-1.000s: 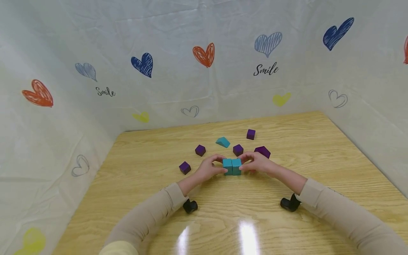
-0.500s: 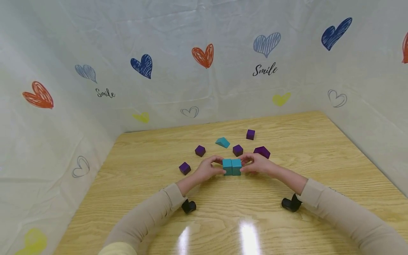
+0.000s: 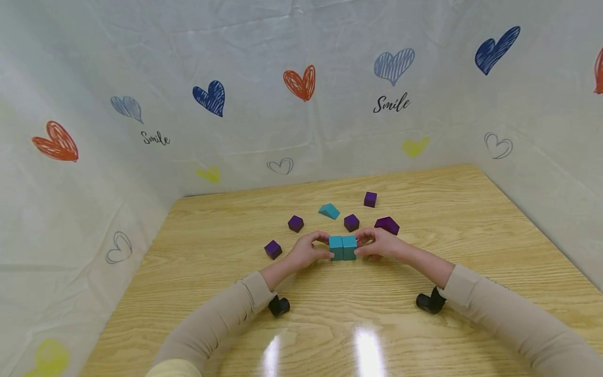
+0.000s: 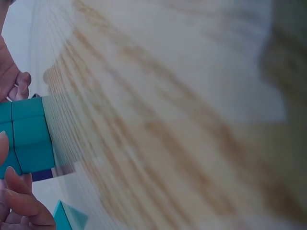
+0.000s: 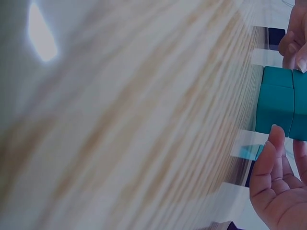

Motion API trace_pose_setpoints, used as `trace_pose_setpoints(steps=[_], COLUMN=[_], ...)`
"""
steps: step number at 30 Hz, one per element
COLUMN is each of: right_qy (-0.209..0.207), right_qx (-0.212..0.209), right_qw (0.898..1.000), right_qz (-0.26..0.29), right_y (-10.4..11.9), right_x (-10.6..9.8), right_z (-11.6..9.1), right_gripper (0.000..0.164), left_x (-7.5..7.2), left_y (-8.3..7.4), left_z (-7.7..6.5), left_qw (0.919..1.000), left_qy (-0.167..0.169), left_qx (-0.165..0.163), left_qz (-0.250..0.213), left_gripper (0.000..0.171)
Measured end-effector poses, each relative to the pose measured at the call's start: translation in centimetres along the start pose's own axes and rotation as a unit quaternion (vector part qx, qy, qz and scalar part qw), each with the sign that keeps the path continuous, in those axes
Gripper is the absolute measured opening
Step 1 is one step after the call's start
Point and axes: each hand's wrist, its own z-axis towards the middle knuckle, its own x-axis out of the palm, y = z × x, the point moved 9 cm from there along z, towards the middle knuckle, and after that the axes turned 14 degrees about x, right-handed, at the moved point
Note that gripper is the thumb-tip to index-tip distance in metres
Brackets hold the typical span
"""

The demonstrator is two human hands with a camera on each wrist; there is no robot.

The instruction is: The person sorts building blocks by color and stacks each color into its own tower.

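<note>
Two teal cubes stand side by side on the table, the left cube (image 3: 336, 252) against the right cube (image 3: 349, 252). My left hand (image 3: 306, 252) pinches the left cube with its thumb at the front edge and its fingers behind. At the right cube's outer side, the curled thumb and fingers of my right hand (image 3: 384, 244) hold it by its edges. Seams between teal blocks (image 4: 34, 148) appear in the left wrist view. In the right wrist view, fingertips (image 5: 276, 134) meet the teal block (image 5: 274, 112); part of the blocks falls outside that view.
Behind the hands lie a teal wedge block (image 3: 329, 211), a dark purple angular block (image 3: 388, 225) and several purple cubes, one (image 3: 351, 223) close behind the teal pair. Another purple cube (image 3: 273, 250) lies left of my left hand. White cloth (image 3: 245, 131) surrounds the wooden table (image 3: 226, 225).
The narrow gap between the teal cubes has closed. My right thumb has slid slightly right, from the right cube's front to its edge. The left hand has hardly moved.
</note>
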Motion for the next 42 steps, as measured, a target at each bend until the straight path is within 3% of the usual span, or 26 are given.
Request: trace_pose_setpoints(steps=[22, 31, 42], right_qy=[-0.003, -0.022, -0.024], right_qx=[-0.021, -0.015, -0.028], right_qw=[1.0, 1.0, 0.999], right_qz=[0.012, 0.008, 0.003], right_y=[0.3, 0.5, 0.8], right_x=[0.0, -0.7, -0.5], right_z=[-0.2, -0.4, -0.6], right_gripper=[0.048, 0.048, 0.044], left_x=[0.0, -0.3, -0.4], left_y=[-0.3, -0.2, -1.0], left_z=[0.0, 0.0, -0.4], left_qw=[0.9999, 0.9999, 0.9993], left_qy=[0.004, 0.003, -0.002], left_qx=[0.011, 0.01, 0.036], left_qz=[0.0, 0.009, 0.015], left_gripper=[0.037, 0.042, 0.037])
